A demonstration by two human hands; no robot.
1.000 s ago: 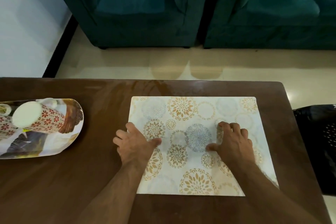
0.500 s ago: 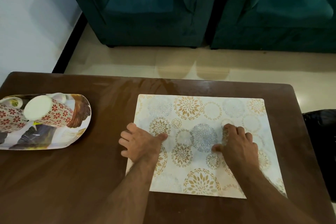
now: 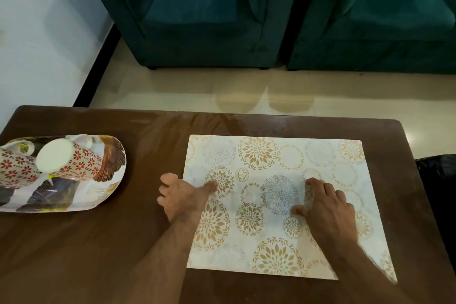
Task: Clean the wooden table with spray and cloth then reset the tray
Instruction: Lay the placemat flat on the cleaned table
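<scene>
Table: the wooden table [image 3: 98,254] fills the lower half of the view, its far edge running across the middle.
Placemat: a pale placemat [image 3: 283,155] printed with gold and grey flower rounds lies flat on the table, toward 3 o'clock from the table's middle.
Left hand: the left hand [image 3: 183,196] sits at the placemat's 9 o'clock edge; the thumb lies on top of the mat, and the other fingers are curled on the wood just beside the edge. Whether they reach under the mat, I cannot tell.
Right hand: the right hand [image 3: 325,202] rests palm down on the middle of the placemat, fingers straight and pointing to 12 o'clock, thumb spread toward 9 o'clock, grasping nothing.
Tray: a printed tray [image 3: 108,195] stands at 9 o'clock on the table, well apart from the placemat, partly cut off by the picture's edge.
Cups: cups with red flower print [image 3: 79,165] lie on their sides in the tray.
Background: teal armchairs [image 3: 202,12] stand on the floor at 12 o'clock, beyond the table.
</scene>
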